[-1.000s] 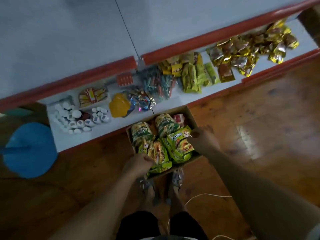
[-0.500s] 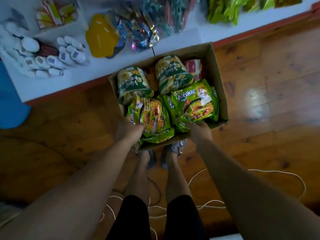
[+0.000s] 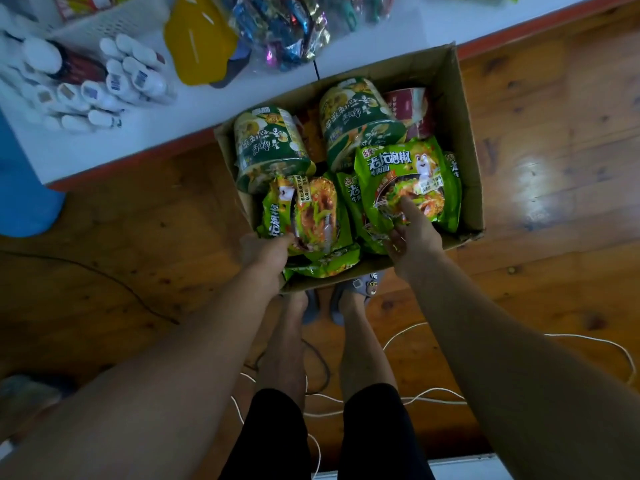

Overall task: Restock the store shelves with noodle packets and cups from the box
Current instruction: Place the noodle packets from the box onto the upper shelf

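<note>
An open cardboard box [image 3: 460,133] sits on the wooden floor against the low white shelf [image 3: 166,133]. Inside, green noodle cups [image 3: 270,147] lie at the far end beside a dark red cup [image 3: 408,105], with green noodle packets nearer me. My left hand [image 3: 265,249] grips the near edge of a green packet [image 3: 308,213] at the box's left side. My right hand [image 3: 412,237] pinches the lower edge of another green packet [image 3: 405,178], thumb lying on its front. More packets lie underneath both.
The shelf holds white tubes [image 3: 114,84], a yellow pouch [image 3: 197,43] and shiny wrapped sweets [image 3: 287,32]. A blue object [image 3: 24,195] stands at the left. White and dark cables [image 3: 415,400] trail over the floor around my feet [image 3: 356,292].
The view has dropped and closed in on the box. Both hands went from the box's near edge onto the packets, each now holding one.
</note>
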Demonstrator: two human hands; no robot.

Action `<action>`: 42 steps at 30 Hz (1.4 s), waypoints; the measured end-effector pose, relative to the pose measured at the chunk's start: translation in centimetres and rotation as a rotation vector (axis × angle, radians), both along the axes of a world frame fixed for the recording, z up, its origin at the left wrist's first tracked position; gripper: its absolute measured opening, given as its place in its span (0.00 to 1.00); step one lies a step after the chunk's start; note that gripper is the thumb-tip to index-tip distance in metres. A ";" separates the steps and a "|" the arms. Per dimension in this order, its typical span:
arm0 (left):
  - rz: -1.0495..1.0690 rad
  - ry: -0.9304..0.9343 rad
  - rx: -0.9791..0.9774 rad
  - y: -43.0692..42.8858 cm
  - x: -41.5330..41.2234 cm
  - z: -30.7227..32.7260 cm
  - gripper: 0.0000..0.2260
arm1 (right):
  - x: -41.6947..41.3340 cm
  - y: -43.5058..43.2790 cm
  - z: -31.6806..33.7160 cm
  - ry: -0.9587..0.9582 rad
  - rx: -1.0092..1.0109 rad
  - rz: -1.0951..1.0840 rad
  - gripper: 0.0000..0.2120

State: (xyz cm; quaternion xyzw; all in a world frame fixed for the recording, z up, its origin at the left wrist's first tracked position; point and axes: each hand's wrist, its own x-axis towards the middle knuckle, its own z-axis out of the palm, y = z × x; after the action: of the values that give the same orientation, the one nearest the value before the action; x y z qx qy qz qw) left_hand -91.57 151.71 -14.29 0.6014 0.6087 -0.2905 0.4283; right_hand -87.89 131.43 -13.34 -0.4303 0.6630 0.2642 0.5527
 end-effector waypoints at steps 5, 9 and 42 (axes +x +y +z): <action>-0.045 0.017 -0.032 -0.9 0.6 0.5 0.16 | 0.5 0.0 -0.1 -0.010 0.005 -0.143 0.23; -0.036 0.004 -0.028 -1.0 0.6 0.2 0.19 | 0.4 -0.1 0.1 -0.045 0.022 -0.158 0.16; -0.211 -1.162 0.089 13.1 5.1 49.1 0.09 | 4.7 7.1 45.9 -0.981 0.300 0.356 0.14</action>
State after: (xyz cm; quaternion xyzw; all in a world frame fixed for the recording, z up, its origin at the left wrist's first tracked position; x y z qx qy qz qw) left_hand -86.43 164.78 34.82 0.7364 0.2229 0.0714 0.6347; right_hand -83.19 138.50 32.51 -0.5253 0.1992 0.2134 0.7993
